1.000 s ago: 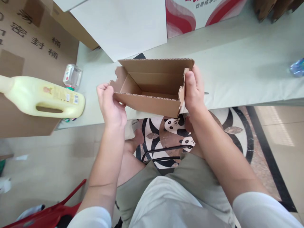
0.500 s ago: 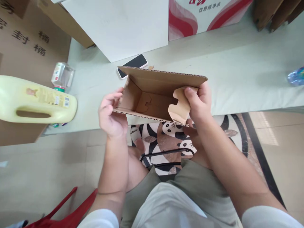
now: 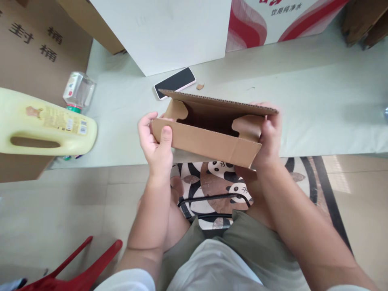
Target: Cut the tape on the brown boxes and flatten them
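Open box: a small brown cardboard box (image 3: 209,141) sits at the centre of the frame, tilted, its open top facing up toward the camera, over the front edge of the table
Far panel: the long wall at the back rises higher than the near wall and shows a corrugated edge
End flaps: two notched flaps (image 3: 247,126), one at each short end, lean inward over a dark interior
Left hand: the left hand (image 3: 156,145) grips the box's left end, thumb pressed flat on the outside of the near wall, fingers round the end
Right hand: the right hand (image 3: 269,139), slightly blurred, holds the right end, thumb by the end flap, fingers partly hidden behind the far panel
Phone: a dark-screened phone (image 3: 176,82) lies just behind the box, upper centre, a small brown scrap (image 3: 200,86) near its right end
Left side: a pale yellow jug (image 3: 48,121) is in front of a large printed carton (image 3: 68,52), a clear bottle (image 3: 79,89) just beside it
Back of table: a white box (image 3: 169,32) at upper centre, a red-and-white box (image 3: 279,24) to its right, both on a pale green cloth (image 3: 309,89)
Below: a panda-patterned surface (image 3: 212,182) at lower centre, a red chair (image 3: 91,266) at lower left
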The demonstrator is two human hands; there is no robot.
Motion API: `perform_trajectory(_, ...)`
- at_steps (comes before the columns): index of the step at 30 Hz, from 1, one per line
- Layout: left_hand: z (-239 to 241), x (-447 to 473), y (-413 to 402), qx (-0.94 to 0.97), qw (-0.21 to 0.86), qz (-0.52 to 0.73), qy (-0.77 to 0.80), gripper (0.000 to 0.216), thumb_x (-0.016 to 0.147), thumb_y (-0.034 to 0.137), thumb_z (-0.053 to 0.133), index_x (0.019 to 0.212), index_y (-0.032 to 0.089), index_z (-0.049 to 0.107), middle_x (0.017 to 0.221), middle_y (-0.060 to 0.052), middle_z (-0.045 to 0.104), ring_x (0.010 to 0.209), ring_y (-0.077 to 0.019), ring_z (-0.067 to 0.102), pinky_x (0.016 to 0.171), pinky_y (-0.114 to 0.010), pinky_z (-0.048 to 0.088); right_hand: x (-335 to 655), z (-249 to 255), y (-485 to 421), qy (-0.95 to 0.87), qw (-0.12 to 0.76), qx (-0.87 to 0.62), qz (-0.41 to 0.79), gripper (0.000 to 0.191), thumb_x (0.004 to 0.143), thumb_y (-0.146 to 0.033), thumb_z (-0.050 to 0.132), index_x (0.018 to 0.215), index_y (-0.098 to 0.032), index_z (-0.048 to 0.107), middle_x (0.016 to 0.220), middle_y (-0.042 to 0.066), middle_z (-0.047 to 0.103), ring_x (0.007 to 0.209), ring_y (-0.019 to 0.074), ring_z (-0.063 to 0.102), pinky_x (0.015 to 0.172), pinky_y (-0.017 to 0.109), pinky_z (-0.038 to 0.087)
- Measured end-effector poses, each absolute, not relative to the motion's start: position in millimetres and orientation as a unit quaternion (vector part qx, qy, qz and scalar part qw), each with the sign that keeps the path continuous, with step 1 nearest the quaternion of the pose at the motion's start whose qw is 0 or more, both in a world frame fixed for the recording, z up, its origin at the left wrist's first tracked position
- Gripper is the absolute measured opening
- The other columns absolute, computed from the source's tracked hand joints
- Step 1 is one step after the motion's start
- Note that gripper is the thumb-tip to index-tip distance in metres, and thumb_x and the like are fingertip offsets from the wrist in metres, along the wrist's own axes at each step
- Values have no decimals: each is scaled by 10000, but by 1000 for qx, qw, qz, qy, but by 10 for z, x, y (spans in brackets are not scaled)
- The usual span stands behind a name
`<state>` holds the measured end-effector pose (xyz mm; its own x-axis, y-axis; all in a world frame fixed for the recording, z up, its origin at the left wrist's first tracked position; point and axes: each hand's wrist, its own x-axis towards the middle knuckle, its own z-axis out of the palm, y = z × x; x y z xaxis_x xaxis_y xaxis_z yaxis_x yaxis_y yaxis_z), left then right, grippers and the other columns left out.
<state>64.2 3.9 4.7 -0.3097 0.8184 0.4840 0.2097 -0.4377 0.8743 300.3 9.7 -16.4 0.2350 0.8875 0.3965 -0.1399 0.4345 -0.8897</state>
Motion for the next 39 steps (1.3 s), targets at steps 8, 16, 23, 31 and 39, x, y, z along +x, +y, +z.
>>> perform_trajectory(8, 37, 572, 50, 578, 206, 617, 493, 412, 896, 554, 707, 1215, 295, 686, 1337, -59, 660, 1372, -278, 584, 1240, -475, 393, 3042, -101, 9, -551, 656, -401, 324, 307, 892, -578, 640, 831, -278, 633, 1106, 63, 639, 1171, 298, 615, 1110, 591, 453)
perform_trajectory(16, 87, 565, 37, 615, 178, 570, 515, 298, 970, 442, 623, 1146, 264, 784, 1314, -60, 728, 1328, -266, 640, 1225, -472, 444, 3027, -123, 23, -544, 665, -396, 324, 291, 915, -546, 612, 823, -271, 640, 1110, 63, 645, 1182, 292, 598, 1132, 573, 420)
perform_trajectory(23, 108, 579, 30, 623, 160, 555, 527, 304, 984, 408, 599, 1178, 264, 784, 1332, -59, 726, 1351, -271, 629, 1230, -463, 440, 2999, -96, -9, -543, 656, -411, 324, 361, 944, -592, 525, 818, -277, 647, 1146, 62, 654, 1197, 304, 598, 1103, 581, 444)
perform_trajectory(31, 79, 545, 49, 650, 134, 529, 529, 327, 997, 399, 556, 1170, 240, 783, 1370, -66, 708, 1356, -268, 623, 1215, -454, 459, 3030, -160, 0, -567, 642, -408, 317, 454, 980, -638, 411, 870, -264, 645, 1198, 73, 633, 1247, 307, 595, 1102, 579, 467)
perform_trajectory(39, 98, 531, 77, 657, 89, 503, 555, 323, 940, 247, 522, 1110, 211, 794, 1342, -69, 728, 1295, -251, 668, 1174, -418, 504, 3032, -174, -18, -604, 619, -423, 271, 466, 1006, -599, 286, 1109, -287, 616, 1270, 78, 609, 1315, 304, 568, 1127, 558, 465)
